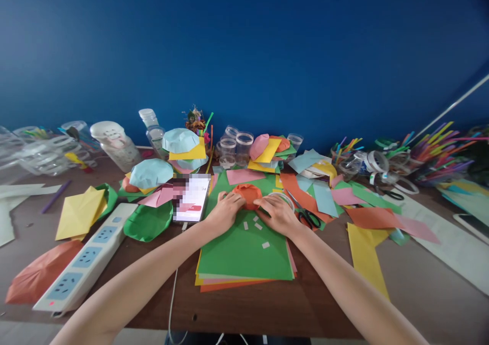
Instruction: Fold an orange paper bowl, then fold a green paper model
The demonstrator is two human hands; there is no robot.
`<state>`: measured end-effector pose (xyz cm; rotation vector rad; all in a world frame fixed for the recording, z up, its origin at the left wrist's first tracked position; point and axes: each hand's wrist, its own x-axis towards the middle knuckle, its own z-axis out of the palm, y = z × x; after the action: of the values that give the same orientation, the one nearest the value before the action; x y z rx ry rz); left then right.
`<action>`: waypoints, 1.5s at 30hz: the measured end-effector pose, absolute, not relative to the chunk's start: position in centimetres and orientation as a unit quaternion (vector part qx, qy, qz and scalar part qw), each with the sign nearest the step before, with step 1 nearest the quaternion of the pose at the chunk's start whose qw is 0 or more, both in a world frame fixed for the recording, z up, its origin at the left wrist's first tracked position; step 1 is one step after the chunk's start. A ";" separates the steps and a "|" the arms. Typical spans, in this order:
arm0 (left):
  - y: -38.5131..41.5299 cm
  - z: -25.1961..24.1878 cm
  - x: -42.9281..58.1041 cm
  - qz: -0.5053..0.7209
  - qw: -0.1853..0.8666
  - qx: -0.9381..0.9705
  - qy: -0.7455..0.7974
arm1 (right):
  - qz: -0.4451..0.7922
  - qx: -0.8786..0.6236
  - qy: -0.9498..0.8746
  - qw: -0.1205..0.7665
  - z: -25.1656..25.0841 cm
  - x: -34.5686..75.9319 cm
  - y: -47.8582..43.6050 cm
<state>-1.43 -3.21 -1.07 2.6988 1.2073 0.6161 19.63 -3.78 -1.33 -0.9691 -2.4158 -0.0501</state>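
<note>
A small round piece of folded orange paper (pixel 249 197) with creased edges lies on the stack of coloured paper, whose top sheet is a green sheet (pixel 244 256). My left hand (pixel 227 211) pinches its left edge, fingers closed. On the opposite edge, my right hand (pixel 279 213) grips with bent fingers; the thumbs are partly hidden. Several small white rectangles (pixel 259 227) are scattered on the green sheet just below the orange piece. Beside my right hand are a roll of clear tape (pixel 284 197), partly covered, and black-handled scissors (pixel 308 217).
A lit phone (pixel 191 202) with a cable lies left of the stack, near a white power strip (pixel 86 258) and a green paper shape (pixel 148 221). Coloured paper scraps (pixel 369 217) cover the right side. Clear plastic cups (pixel 243 149) stand at the back against the blue wall.
</note>
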 end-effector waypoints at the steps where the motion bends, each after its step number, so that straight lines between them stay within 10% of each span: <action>1: -3.3 -1.1 -1.4 0.204 0.059 0.891 0.402 | -0.017 -0.356 -0.896 0.264 -1.5 19.6 -3.7; 45: -3.6 -1.4 -0.5 0.234 0.082 0.874 0.418 | 0.038 -0.364 -0.894 0.259 -2.1 18.9 -3.3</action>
<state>-0.47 -3.60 -1.42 2.6114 1.2475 0.6999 18.89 -3.31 -2.14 -0.9878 -2.4226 0.1035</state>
